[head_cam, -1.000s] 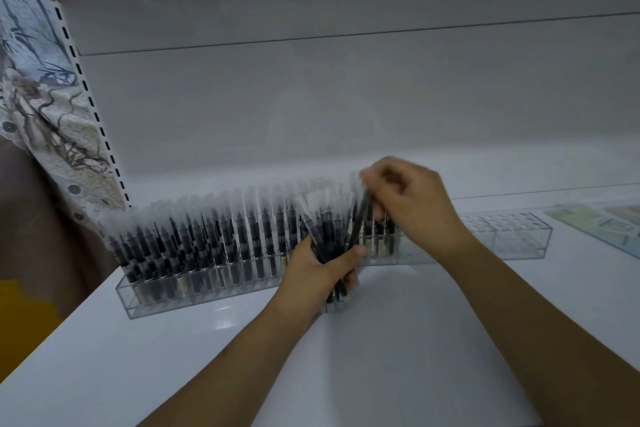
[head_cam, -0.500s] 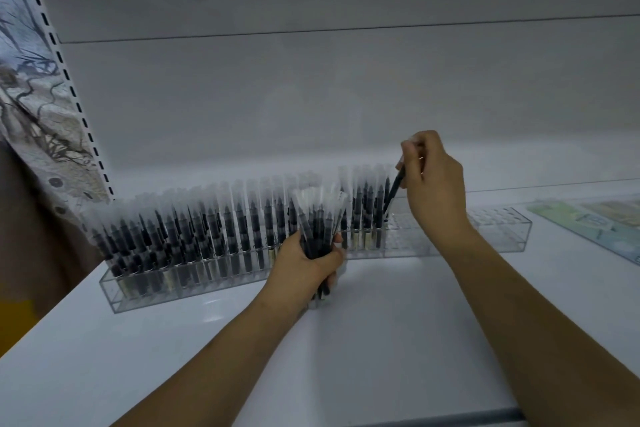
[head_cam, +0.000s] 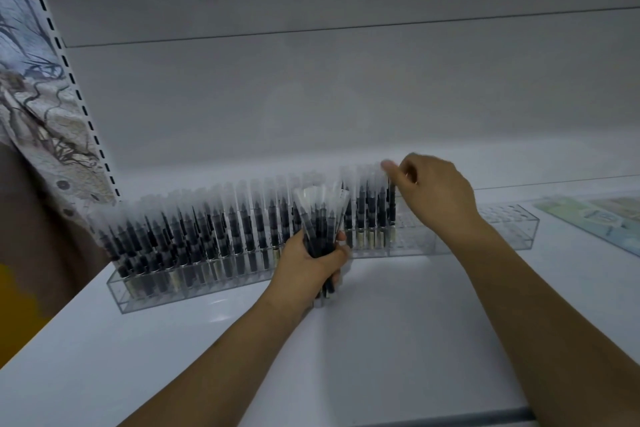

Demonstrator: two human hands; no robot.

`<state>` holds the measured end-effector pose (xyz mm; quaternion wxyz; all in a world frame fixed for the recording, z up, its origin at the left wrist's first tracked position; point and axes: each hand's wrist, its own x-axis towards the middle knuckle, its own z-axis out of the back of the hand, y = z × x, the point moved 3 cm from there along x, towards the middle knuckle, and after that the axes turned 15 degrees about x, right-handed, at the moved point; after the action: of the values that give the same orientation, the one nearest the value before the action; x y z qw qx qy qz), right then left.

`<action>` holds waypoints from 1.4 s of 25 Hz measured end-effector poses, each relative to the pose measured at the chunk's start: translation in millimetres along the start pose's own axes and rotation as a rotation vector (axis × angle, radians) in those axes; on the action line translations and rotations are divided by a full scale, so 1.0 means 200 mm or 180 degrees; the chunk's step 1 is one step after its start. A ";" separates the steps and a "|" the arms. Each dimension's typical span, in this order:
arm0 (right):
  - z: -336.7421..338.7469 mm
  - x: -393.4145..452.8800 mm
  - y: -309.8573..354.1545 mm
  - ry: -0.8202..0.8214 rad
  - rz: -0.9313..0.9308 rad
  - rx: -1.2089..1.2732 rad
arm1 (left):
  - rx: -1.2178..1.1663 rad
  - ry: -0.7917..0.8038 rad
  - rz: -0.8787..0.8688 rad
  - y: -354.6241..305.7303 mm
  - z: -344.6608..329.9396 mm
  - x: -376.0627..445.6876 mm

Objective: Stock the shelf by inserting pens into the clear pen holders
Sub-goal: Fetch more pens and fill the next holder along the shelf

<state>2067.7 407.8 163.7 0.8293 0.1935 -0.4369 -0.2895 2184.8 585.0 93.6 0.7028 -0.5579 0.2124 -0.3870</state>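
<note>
Since half a second ago the right hand (head_cam: 434, 196) has lowered its pen (head_cam: 391, 199) upright into the clear holder (head_cam: 502, 232), pinching its top; left hand (head_cam: 313, 262) grips the upright bundle (head_cam: 320, 218) mid-frame, spare slots rightward.

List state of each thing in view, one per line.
left hand: grips a bundle of pens, upright
right hand: pinches the cap of the rightmost pen standing in the holder
left clear holder: full of upright pens
right clear holder: left slots filled, right slots empty
</note>
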 end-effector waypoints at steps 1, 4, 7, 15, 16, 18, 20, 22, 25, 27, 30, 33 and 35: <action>0.03 -0.01 0.03 -0.0330 0.0003 0.0152 | 0.0012 -0.0004 -0.0003 0.00 0.00 0.00; 0.08 -0.08 0.21 -0.0597 0.0527 0.0664 | 0.0143 -0.0035 -0.0151 -0.01 0.00 0.00; -0.04 -0.19 0.40 0.0302 0.1208 0.0641 | 0.0454 -0.0045 -0.0350 -0.04 0.00 -0.01; -0.09 -0.17 0.35 0.0445 0.0543 0.2540 | 0.0613 0.0019 -0.0423 -0.04 -0.02 0.00; -0.06 -0.14 0.32 0.0250 0.0276 0.2907 | 0.0600 0.0031 -0.0397 -0.04 -0.02 0.00; 0.05 -0.09 0.26 -0.0443 -0.0082 0.3562 | 0.0556 0.0021 -0.0334 -0.03 -0.02 0.00; 0.15 -0.06 0.18 -0.1308 -0.0016 0.3679 | 0.0485 -0.0007 -0.0298 -0.02 -0.02 0.00; 0.20 -0.05 0.12 -0.1780 0.0159 0.3043 | 0.0423 -0.0023 -0.0265 -0.02 -0.01 0.00; 0.13 -0.04 0.11 -0.1292 0.0404 0.1889 | 0.0351 -0.0034 -0.0232 -0.01 -0.01 0.00; 0.07 -0.03 0.11 -0.0795 0.0590 0.1228 | 0.0322 -0.0030 -0.0241 -0.01 -0.01 0.00; 0.05 -0.02 0.10 -0.0445 0.0665 0.1126 | 0.0221 -0.0042 -0.0226 -0.02 0.00 0.00; 0.07 -0.02 0.09 -0.0344 0.0659 0.1249 | 0.0128 -0.0011 -0.0221 -0.02 0.01 0.00; 0.08 -0.02 0.08 -0.0294 0.0624 0.1270 | 0.0102 0.0018 -0.0230 -0.02 0.00 0.00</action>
<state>2057.4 421.6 180.1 0.7779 0.2968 -0.5398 -0.1239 2183.7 585.5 97.5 0.6966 -0.5528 0.1878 -0.4170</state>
